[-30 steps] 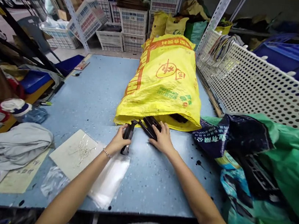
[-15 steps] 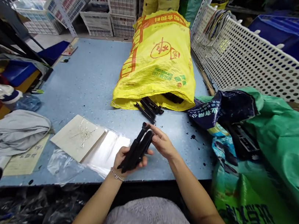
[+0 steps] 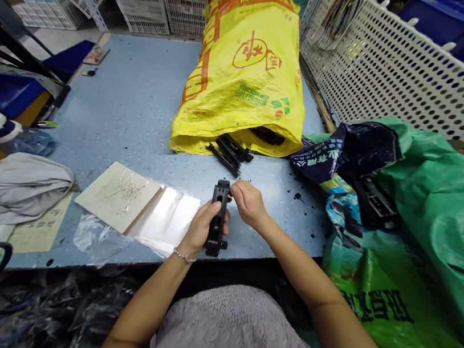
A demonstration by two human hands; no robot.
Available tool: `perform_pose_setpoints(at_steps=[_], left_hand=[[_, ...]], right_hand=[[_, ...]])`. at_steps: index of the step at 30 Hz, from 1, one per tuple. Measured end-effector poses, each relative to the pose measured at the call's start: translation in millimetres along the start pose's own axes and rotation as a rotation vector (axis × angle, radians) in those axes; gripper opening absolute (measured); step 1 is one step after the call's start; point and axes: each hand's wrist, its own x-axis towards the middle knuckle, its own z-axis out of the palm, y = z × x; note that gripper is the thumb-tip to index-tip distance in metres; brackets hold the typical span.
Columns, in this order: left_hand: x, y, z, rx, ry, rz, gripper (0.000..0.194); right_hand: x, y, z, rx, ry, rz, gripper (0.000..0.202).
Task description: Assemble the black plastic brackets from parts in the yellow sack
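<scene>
My left hand (image 3: 203, 225) is wrapped round a long black slotted part (image 3: 216, 230), with the thumb lying on its face. The part stands nearly upright in the view and has a small knob at its lower right. My right hand (image 3: 249, 202) is closed, its fingertips pinched at the part's upper right edge; what exactly lies between them is hidden. Beyond the hands, several similar black parts (image 3: 228, 153) stick out of the mouth of a yellow woven sack (image 3: 244, 83) on the blue table (image 3: 125, 101).
Left of my hands lie a cardboard square (image 3: 117, 195) with tiny pieces on it and clear plastic bags (image 3: 165, 219). A grey cloth (image 3: 19, 181) and a bottle (image 3: 5, 130) sit farther left. A green sack (image 3: 432, 190) bulges at the right, below a white perforated panel (image 3: 402, 65).
The black part has been turned from a slant to nearly upright, showing its slotted face. My right hand has gone from extended fingers to a curled pinch. The view has tipped slightly downward.
</scene>
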Motion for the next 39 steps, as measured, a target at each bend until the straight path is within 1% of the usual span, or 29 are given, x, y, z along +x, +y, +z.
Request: perform_pose_setpoints(at_steps=[2,3,4,6,7,9,11,13,14,15,16,17,18,19,20,21,22,23,24,25,27,29,30,32,34,35,36,37,39], left_hand=[[5,0,-1.5,-0.069,0.057,0.045,0.044],[7,0,-3.4,-0.118,0.075,0.064,0.045],[10,1,-5.5,-0.171,0.084,0.074,0.045],[14,1,-8.9,-0.255,0.084,0.068,0.047],[15,1,-9.5,-0.276,0.088,0.073,0.046],[15,-2,-8.2,-0.253,0.120,0.141,0.043],[13,-6,-5.2,-0.140,0.167,0.270,0.038],[9,-8,-3.8,-0.002,0.208,0.406,0.036],[8,-8,-4.4,0.049,0.224,0.450,0.036],[7,-9,-5.8,0.076,0.238,0.468,0.037],[8,-10,-7.7,0.075,0.253,0.453,0.041],[10,-12,-9.7,0.060,0.265,0.401,0.044],[13,-16,-11.2,0.045,0.275,0.325,0.047],[17,-21,-11.8,0.048,0.277,0.252,0.049],[21,-28,-11.2,0.084,0.270,0.204,0.050],[26,-37,-9.5,0.156,0.257,0.193,0.049],[31,-46,-7.0,0.256,0.245,0.217,0.048],[36,-55,-4.3,0.367,0.240,0.256,0.047],[40,-63,-1.9,0.468,0.244,0.293,0.048],[44,-69,-0.4,0.543,0.253,0.312,0.050],[50,-72,-1.0,0.579,0.279,0.304,0.056],[57,-62,-6.3,0.428,0.300,0.284,0.065],[60,-52,-10.0,0.294,0.318,0.280,0.068],[66,-28,-17.7,0.004,0.385,0.296,0.069],[69,-5,-23.6,-0.183,0.418,0.298,0.058],[67,3,-25.2,-0.227,0.395,0.273,0.050],[64,9,-25.5,-0.252,0.345,0.233,0.043],[60,12,-24.6,-0.269,0.276,0.186,0.037],[48,12,-19.4,-0.296,0.125,0.106,0.034]], right_hand=[[-6,-4,2,0.116,-0.077,0.116,0.052],[-13,-8,4,0.142,-0.133,0.124,0.051],[-21,-13,6,0.147,-0.183,0.097,0.049],[-41,-23,15,0.152,-0.229,0.041,0.045],[-51,-27,21,0.197,-0.239,0.061,0.044],[-66,-31,34,0.379,-0.251,0.209,0.043],[-74,-30,45,0.607,-0.278,0.386,0.044],[-73,-27,49,0.798,-0.331,0.521,0.045],[-70,-24,48,0.859,-0.391,0.573,0.046],[-65,-21,44,0.883,-0.473,0.607,0.046],[-57,-17,40,0.857,-0.558,0.613,0.047],[-46,-12,34,0.768,-0.611,0.584,0.048],[-33,-6,29,0.609,-0.599,0.530,0.049],[-17,2,24,0.394,-0.520,0.468,0.049],[2,10,20,0.146,-0.389,0.410,0.046],[21,19,17,-0.119,-0.229,0.373,0.040],[40,28,16,-0.354,-0.120,0.361,0.035],[58,37,16,-0.526,-0.067,0.368,0.035],[73,45,17,-0.646,-0.057,0.387,0.037],[84,51,18,-0.711,-0.079,0.406,0.038],[91,56,22,-0.741,-0.130,0.430,0.036],[77,49,26,-0.745,-0.120,0.369,0.036],[64,41,28,-0.745,-0.100,0.294,0.036],[33,22,29,-0.710,-0.071,0.071,0.038],[9,3,26,-0.578,-0.102,-0.172,0.042],[1,-5,23,-0.482,-0.117,-0.249,0.043],[-1,-10,20,-0.384,-0.109,-0.280,0.042],[1,-13,17,-0.304,-0.078,-0.267,0.042],[15,-13,12,-0.222,0.017,-0.166,0.044]])
